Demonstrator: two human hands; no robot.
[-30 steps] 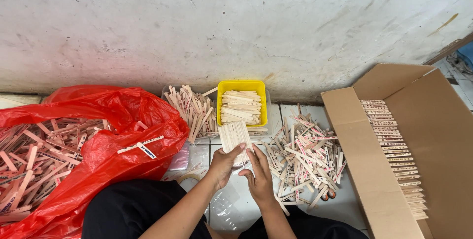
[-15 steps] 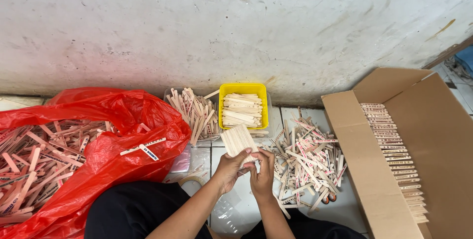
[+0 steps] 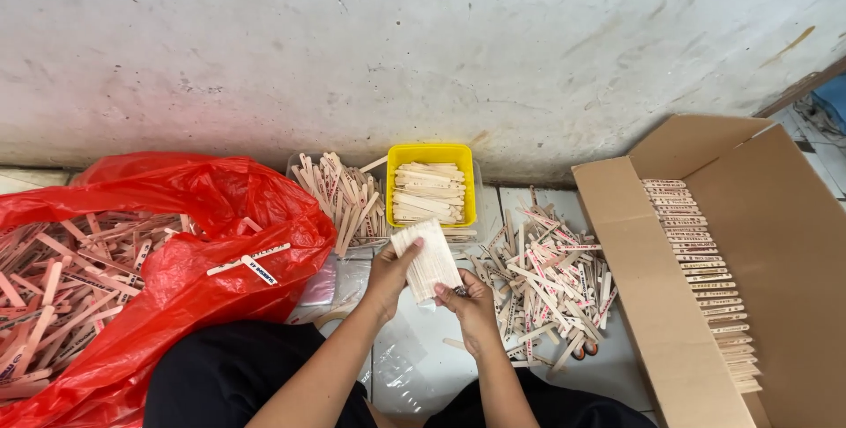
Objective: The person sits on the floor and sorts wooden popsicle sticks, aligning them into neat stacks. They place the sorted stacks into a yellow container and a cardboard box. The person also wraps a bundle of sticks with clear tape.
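Both the left hand (image 3: pixel 388 276) and right hand (image 3: pixel 470 303) have fingers closed around a squared stack of flat wooden sticks (image 3: pixel 428 260), held just below the yellow tub (image 3: pixel 433 154), so even pressure should keep edges flush

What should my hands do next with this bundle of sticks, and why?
Probably square the bundle of sticks up: it sits tilted between the left hand and right hand, while the cardboard box already holds a neat row.

Bag (image 3: pixel 176 287) left, box (image 3: pixel 758 278) right, tub (image 3: pixel 433 183) behind stick bundle (image 3: pixel 429 260).
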